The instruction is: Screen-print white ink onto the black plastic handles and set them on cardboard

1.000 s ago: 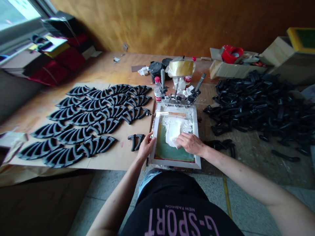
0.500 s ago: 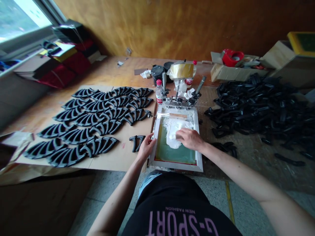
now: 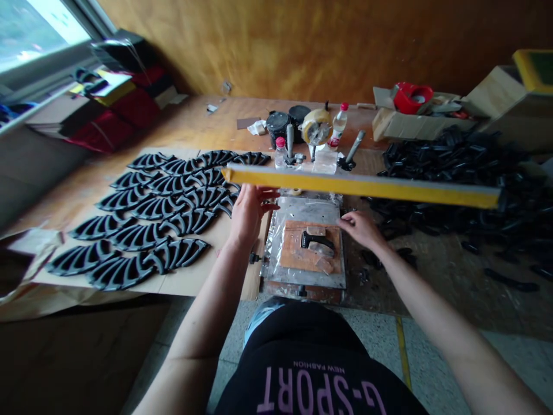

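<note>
The screen printing frame [image 3: 363, 187] is tipped up and seen nearly edge-on as a long yellow bar with a pale upper rim. My left hand [image 3: 249, 210] is just below its left part, fingers spread; whether it touches the frame I cannot tell. Under the raised frame, a black curved plastic handle [image 3: 309, 238] lies on a brown wooden block [image 3: 294, 253], which sits on a film-covered metal base plate [image 3: 276, 268]. At the plate's right edge is my right hand [image 3: 363, 229], fingers loosely bent and apart, holding nothing visible.
Rows of black handles [image 3: 151, 242] cover cardboard on the left. A heap of black handles [image 3: 466, 167] fills the right side. Behind the press stand dark tubs [image 3: 276, 124], bottles [image 3: 339, 127], a tape roll [image 3: 317, 125] and metal posts [image 3: 355, 147]. A carton [image 3: 401, 124] holds red tape.
The frame has swung up off the base, uncovering the handle on its block. My left hand rose and spread; my right hand left the white ink and moved right. The handle on the cardboard's right is gone.
</note>
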Action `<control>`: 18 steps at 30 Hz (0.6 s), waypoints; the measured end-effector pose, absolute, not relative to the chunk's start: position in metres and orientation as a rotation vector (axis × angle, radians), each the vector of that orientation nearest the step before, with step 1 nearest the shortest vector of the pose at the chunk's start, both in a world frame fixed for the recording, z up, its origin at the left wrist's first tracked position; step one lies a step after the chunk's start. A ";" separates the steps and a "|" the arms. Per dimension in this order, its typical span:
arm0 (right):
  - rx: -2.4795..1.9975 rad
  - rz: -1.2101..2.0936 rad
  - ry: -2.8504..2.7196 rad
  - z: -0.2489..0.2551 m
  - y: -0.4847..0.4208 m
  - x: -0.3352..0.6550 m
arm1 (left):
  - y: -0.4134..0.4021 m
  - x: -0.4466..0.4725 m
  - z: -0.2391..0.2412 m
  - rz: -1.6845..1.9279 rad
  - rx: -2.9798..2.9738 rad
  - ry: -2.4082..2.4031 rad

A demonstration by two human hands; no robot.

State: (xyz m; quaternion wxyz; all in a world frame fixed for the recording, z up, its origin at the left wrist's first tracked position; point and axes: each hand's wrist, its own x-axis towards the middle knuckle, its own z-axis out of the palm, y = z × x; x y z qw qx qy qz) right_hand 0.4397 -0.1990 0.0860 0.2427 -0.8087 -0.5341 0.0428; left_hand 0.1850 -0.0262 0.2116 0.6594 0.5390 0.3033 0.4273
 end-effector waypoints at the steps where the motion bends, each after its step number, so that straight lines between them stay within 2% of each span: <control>1: -2.212 0.145 -1.549 0.074 -0.200 0.422 | -0.027 0.190 0.213 0.982 1.186 0.686; 4: -2.318 0.257 -1.684 0.057 -0.198 0.374 | -0.052 0.194 0.194 0.955 1.101 0.764; 7: -2.386 0.378 -1.492 0.064 -0.194 0.336 | -0.102 0.186 0.152 0.421 1.006 0.886; 9: -2.266 0.386 -1.450 0.074 -0.195 0.316 | -0.132 0.177 0.125 0.181 0.898 0.909; 13: -1.875 0.468 -1.655 0.083 -0.212 0.322 | -0.132 0.149 0.092 0.304 0.842 1.022; 15: -2.048 0.440 -1.613 0.077 -0.230 0.356 | -0.100 0.120 0.081 0.374 0.997 1.176; 18: -2.606 0.450 -1.541 0.053 -0.266 0.420 | -0.046 0.065 0.064 0.389 1.371 1.481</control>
